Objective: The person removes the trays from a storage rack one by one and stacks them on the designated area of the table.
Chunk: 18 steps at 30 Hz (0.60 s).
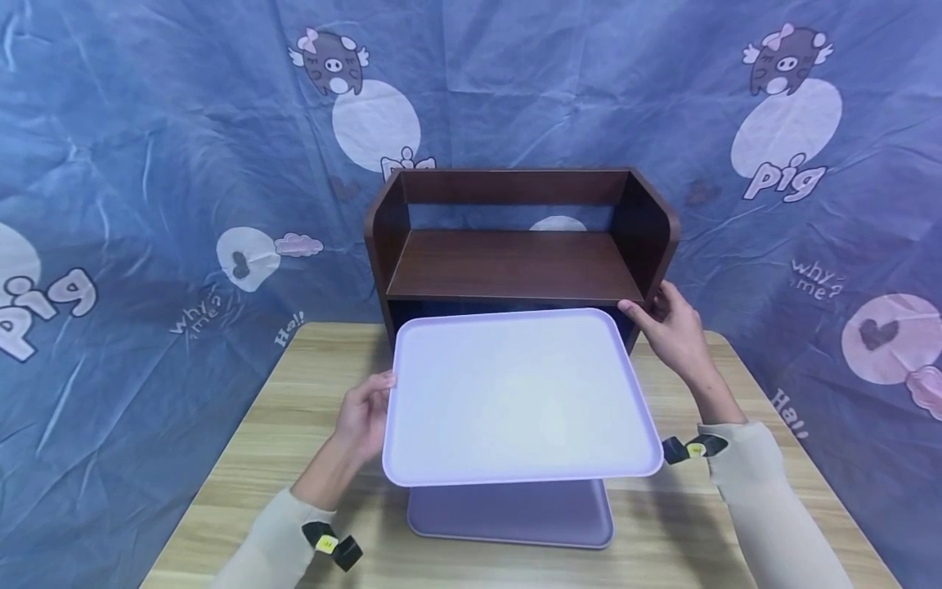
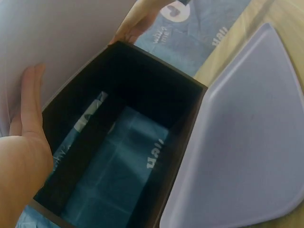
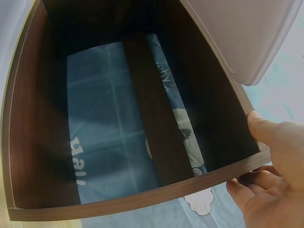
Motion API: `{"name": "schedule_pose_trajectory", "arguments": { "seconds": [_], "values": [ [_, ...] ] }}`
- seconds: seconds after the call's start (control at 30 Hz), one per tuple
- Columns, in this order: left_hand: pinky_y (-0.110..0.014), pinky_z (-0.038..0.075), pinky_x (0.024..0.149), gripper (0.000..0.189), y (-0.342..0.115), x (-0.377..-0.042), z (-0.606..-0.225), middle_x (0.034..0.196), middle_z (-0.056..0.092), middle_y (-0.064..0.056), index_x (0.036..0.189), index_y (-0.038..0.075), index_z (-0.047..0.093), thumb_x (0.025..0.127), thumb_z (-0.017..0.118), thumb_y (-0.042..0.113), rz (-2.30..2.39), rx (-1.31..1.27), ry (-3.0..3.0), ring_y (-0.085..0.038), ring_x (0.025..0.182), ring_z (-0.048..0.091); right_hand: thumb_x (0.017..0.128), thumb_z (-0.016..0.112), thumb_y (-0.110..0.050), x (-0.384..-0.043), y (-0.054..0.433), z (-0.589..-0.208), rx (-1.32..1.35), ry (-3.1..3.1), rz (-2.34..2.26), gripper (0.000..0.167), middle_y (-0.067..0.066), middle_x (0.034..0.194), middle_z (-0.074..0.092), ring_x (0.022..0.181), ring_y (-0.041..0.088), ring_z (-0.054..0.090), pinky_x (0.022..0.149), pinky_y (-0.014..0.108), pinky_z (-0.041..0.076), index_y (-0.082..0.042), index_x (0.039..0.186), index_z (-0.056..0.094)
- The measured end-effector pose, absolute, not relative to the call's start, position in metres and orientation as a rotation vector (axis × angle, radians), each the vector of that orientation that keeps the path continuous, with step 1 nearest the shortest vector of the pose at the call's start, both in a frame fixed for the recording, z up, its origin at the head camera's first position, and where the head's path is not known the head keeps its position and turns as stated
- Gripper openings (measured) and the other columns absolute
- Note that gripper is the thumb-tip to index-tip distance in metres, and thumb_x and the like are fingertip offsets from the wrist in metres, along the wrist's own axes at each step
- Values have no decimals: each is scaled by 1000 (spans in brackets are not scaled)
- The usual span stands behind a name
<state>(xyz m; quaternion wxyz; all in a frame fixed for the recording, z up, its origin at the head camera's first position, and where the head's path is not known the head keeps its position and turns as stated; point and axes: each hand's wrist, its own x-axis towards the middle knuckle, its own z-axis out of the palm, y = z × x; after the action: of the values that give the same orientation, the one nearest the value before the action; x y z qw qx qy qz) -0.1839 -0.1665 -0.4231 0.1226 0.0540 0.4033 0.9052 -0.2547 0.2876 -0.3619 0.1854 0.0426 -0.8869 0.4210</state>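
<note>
A pale lavender tray [image 1: 518,393] slants in front of a dark brown desktop shelf [image 1: 515,262]. My left hand [image 1: 366,413] holds the tray by its left edge; in the left wrist view its fingers [image 2: 32,97] lie along the tray's underside. My right hand [image 1: 673,331] grips the right side of the shelf near the middle board. Seen from the right wrist, the thumb [image 3: 263,128] presses the front edge while curled fingers reach round the outer side. A second lavender tray [image 1: 511,515] lies on the table below, partly hidden by the raised one.
The shelf's lower compartment [image 2: 137,71] has an open back with a crossbar [image 3: 154,114]. All this stands on a light wooden table [image 1: 294,433]. A blue curtain [image 1: 184,164] with pig prints hangs behind and at both sides.
</note>
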Motion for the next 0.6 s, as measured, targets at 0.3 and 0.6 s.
{"name": "schedule_pose_trajectory", "arguments": {
  "seconds": [0.3,0.6],
  "values": [
    [-17,58,67,35,-171,-185,-439,76,70,9,80,21,65,100,41,5,2642,101,1224,-4,69,67,102,72,-42,-254,288,-362,128,-2508,1201,73,32,149,59,134,50,61,106,51,58,-2,156,44],
    [-16,56,67,38,-172,-183,-458,73,68,12,79,22,65,101,39,6,2630,3,1279,-2,68,64,102,72,-42,-254,289,-362,132,-2504,1199,73,31,149,60,133,49,62,100,27,60,-3,156,45]
  ]
}}
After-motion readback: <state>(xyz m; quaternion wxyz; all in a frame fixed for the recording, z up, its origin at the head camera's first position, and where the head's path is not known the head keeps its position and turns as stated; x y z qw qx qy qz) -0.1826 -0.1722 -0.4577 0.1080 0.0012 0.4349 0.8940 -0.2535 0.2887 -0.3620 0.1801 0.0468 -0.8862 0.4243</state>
